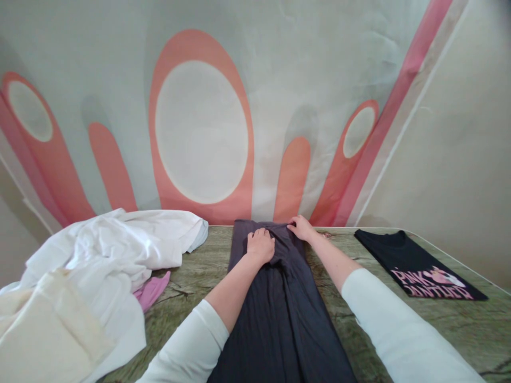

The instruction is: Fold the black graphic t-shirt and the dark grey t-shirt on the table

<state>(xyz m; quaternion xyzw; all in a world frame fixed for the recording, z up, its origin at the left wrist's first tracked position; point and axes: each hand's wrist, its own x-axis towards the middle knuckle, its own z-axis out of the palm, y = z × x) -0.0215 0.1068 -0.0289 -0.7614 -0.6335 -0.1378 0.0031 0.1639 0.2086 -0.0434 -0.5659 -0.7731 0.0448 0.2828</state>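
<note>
A long dark grey garment (279,314) lies stretched down the middle of the table, folded into a narrow strip. My left hand (260,246) rests on its far end with fingers curled into the cloth. My right hand (301,227) pinches the far right corner of the same garment near the table's back edge. Both arms wear white sleeves pushed up the forearms.
A heap of white and cream clothes (91,266) with a pink piece (154,290) fills the left of the wood-patterned table (199,266). A folded black T-shirt (415,268) with pink print lies at the right. A patterned cloth backdrop (199,133) hangs behind.
</note>
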